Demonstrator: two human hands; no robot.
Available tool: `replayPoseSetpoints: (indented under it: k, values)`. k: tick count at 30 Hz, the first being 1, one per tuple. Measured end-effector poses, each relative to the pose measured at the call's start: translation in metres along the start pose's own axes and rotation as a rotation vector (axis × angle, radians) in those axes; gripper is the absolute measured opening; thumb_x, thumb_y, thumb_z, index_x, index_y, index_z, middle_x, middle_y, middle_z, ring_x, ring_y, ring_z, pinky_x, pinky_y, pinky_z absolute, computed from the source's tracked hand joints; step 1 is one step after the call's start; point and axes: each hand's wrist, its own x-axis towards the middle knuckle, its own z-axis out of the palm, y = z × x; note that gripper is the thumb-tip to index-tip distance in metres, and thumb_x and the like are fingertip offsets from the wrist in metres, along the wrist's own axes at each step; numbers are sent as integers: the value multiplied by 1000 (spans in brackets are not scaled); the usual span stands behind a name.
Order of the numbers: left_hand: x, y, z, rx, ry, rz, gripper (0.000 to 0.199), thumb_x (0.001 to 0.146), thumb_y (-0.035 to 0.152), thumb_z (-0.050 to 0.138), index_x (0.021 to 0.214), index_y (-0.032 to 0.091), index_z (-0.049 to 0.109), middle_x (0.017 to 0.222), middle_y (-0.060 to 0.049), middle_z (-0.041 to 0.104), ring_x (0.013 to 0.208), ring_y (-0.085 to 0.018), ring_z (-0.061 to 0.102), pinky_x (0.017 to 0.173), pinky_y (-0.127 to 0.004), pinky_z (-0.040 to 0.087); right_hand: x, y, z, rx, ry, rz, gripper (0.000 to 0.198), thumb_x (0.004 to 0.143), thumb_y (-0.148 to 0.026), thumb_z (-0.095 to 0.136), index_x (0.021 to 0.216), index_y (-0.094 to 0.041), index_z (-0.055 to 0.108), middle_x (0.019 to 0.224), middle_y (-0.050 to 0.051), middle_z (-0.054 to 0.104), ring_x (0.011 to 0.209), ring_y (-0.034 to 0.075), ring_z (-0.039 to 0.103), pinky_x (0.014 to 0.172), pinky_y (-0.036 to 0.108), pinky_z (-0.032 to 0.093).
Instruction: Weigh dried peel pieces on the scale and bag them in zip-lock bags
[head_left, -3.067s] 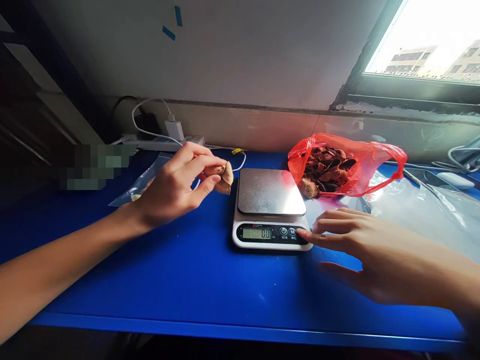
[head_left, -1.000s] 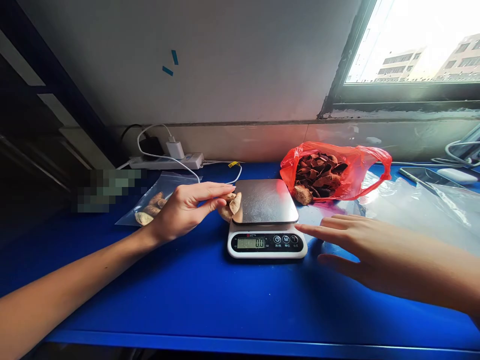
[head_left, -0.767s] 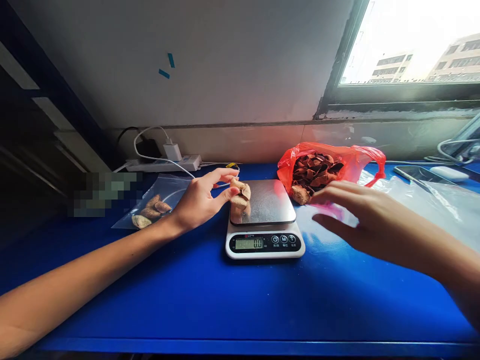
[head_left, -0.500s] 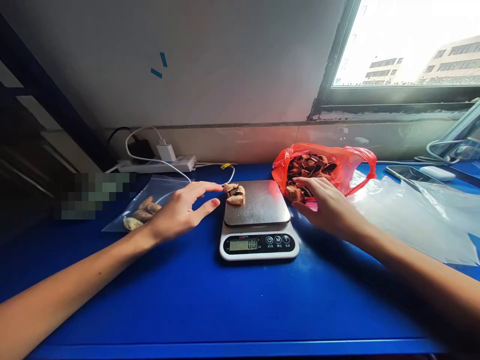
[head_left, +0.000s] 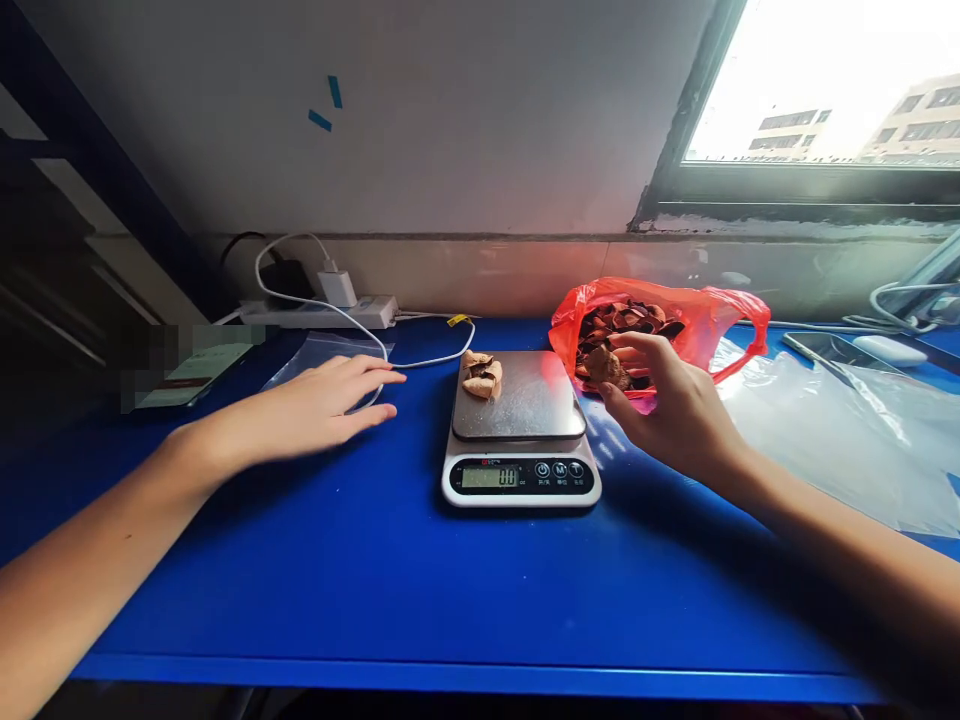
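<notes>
Table: blue top [head_left: 487,590], supporting all items below.
Red bag: plastic bag [head_left: 731,300], mouth open toward the scale, loaded with dark curled pieces [head_left: 626,318].
Scale: white unit [head_left: 525,450], left of the red bag; display [head_left: 491,477] reads 0.0.
Left hand: [head_left: 337,400] nothing held; fingers apart, over the clear bag [head_left: 304,350], left of the scale. Contact cannot be told.
Right hand: [head_left: 675,400] at the red bag's mouth; thumb and forefinger appear clamped on the brown lump.
Pale pieces: [head_left: 484,378] on the plate's left side, clear of both hands.
Brown lump: [head_left: 604,366] directly between right fingertips, right of the plate; long axis unclear. Right hand nearer; left hand lies across the scale.
</notes>
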Motion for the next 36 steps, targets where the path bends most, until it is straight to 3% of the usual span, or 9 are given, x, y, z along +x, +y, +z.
replayPoseSetpoints:
  k: [3, 10, 15, 20, 23, 27, 31, 36]
  values:
    - [-5, 0, 3, 84, -166, -88, 75, 93, 63, 33, 160, 31, 33, 170, -2, 25, 156, -35, 23, 123, -61, 18, -3, -11, -5, 7, 17, -102, 26, 92, -30, 56, 115, -21, 54, 95, 11, 76, 77, 24, 75, 61, 33, 57]
    - [-7, 8, 4, 86, -188, -110, 76, 93, 64, 31, 161, 31, 29, 169, 0, 27, 157, -30, 19, 125, -59, 15, -8, -22, 9, 21, 56, -208, 32, 93, -38, 61, 117, -22, 46, 100, 13, 78, 85, 28, 78, 60, 34, 61]
    - [-3, 2, 9, 67, -173, -108, 76, 93, 64, 33, 161, 32, 29, 169, 1, 26, 158, -30, 17, 126, -60, 13, -3, -21, 10, 62, -140, -324, 18, 99, -32, 55, 113, -21, 52, 130, 19, 68, 117, 29, 69, 90, 43, 60]
    - [-7, 13, 1, 90, -201, -114, 76, 93, 62, 32, 161, 27, 30, 169, -1, 27, 157, -29, 19, 126, -57, 16, 4, -9, 1, 85, -156, -364, 13, 98, -29, 58, 108, -20, 58, 121, 15, 70, 114, 26, 67, 93, 43, 57]
    - [-8, 15, 0, 87, -171, -94, 74, 94, 60, 33, 160, 26, 34, 168, -3, 30, 156, -31, 23, 124, -59, 19, 9, 8, -5, 8, -134, -309, 11, 98, -31, 56, 99, -22, 61, 109, 12, 73, 103, 26, 68, 86, 43, 56]
    - [-7, 11, 3, 84, -141, -76, 73, 95, 58, 33, 159, 25, 35, 167, -6, 32, 155, -33, 26, 123, -62, 20, 12, 37, -4, -93, -207, -93, 23, 99, -39, 50, 94, -20, 64, 93, 12, 72, 84, 27, 66, 72, 43, 53]
    - [-7, 11, 3, 71, -133, -81, 71, 95, 57, 36, 159, 27, 37, 166, -5, 33, 155, -32, 26, 123, -60, 21, 10, 51, 9, -162, -305, -103, 27, 96, -41, 53, 92, -20, 70, 90, 12, 73, 92, 30, 65, 80, 46, 52]
    - [-9, 13, 1, 59, -147, -81, 71, 95, 58, 36, 159, 28, 35, 167, -3, 32, 156, -31, 24, 125, -57, 18, 8, 47, 15, -199, -341, -75, 26, 96, -39, 53, 95, -20, 70, 99, 12, 73, 92, 29, 65, 78, 43, 52]
